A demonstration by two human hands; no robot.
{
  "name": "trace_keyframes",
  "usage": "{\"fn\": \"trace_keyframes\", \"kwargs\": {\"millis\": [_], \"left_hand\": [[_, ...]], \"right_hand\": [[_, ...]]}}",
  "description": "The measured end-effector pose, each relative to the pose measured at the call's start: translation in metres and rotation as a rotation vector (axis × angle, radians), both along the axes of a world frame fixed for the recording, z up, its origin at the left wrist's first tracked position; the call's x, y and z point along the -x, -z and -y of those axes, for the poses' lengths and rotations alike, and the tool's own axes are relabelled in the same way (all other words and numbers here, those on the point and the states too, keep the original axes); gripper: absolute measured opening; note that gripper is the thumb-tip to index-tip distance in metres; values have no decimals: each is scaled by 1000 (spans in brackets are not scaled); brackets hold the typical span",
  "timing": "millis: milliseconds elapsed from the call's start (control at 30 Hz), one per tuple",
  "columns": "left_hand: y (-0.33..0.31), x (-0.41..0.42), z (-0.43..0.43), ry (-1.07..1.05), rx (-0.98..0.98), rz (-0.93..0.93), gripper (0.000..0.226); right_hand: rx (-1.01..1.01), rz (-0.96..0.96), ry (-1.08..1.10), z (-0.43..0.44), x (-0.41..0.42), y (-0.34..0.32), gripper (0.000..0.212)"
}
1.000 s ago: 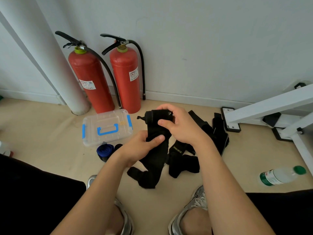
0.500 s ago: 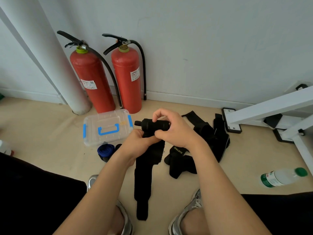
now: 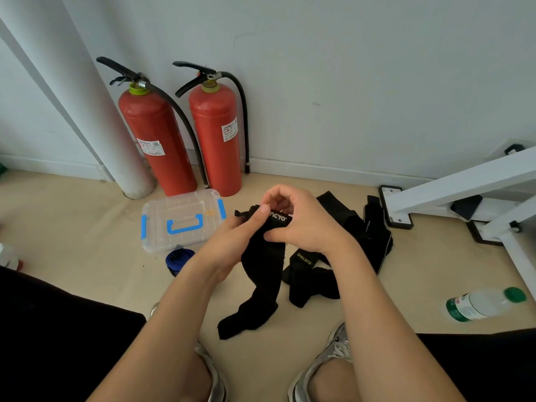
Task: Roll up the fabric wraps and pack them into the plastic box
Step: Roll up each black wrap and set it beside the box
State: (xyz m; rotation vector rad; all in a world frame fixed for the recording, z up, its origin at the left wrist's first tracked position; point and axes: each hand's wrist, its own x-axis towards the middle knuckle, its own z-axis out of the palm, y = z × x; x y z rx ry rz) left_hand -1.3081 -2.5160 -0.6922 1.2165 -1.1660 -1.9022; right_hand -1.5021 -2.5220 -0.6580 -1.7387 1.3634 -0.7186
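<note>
Black fabric wrap (image 3: pixel 262 265) is held above the floor (image 3: pixel 87 242), its rolled end (white lettering showing) between both hands. The left hand (image 3: pixel 229 242) has its grip curled round the roll, and the right hand (image 3: pixel 301 224) pinches it. The loose tail reaches the floor. The plastic box (image 3: pixel 179 219), lid on, sits left of the hands, with a blue roll (image 3: pixel 177 256) just beside it. More black wraps (image 3: pixel 359 227) lie to the right.

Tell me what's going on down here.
A person sitting on the floor is rolling up a black wrap: the right hand pinches the rolled end, the left hand grips the strip just below, and the loose tail trails to the floor. The plastic box sits shut nearby, with a blue roll on the floor beside it, not packed. More black wraps lie unrolled to the right.
</note>
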Motion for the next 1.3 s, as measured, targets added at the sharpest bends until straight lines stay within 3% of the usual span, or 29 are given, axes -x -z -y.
{"fn": "trace_keyframes", "kwargs": {"millis": [67,233,333,467,667,767,900,967,1033,1200,1300], "left_hand": [[0,3,-1,-56,38,-1,45],[-7,-9,4,-52,76,-160,32],[-14,-13,7,-27,143,-29,33],[-19,-10,6,14,260,96,24],[-29,-7,6,4,294,289,31],[-33,-10,4,11,349,362,38],[-37,-12,3,-45,409,256,30],[-40,-11,4,-80,448,187,27],[-44,-9,6,-123,463,125,32],[-62,-12,17,-110,473,154,44],[-80,-11,28,-15,452,188,37]], "right_hand": [[-37,8,-36,-2,0,-2,53],[-357,290,27,-6,6,-1,45],[-480,329,-35,-6,5,1,48],[-323,159,64,-3,3,-4,45],[-227,183,80,-4,5,-5,27],[-191,165,78,-4,4,-5,30],[-302,389,35,-5,-6,-7,34],[-344,495,121,-4,-12,-10,57],[-339,449,185,-2,-15,-15,80],[-229,291,195,1,-10,-33,57],[-95,231,220,5,-13,-49,51]]}}
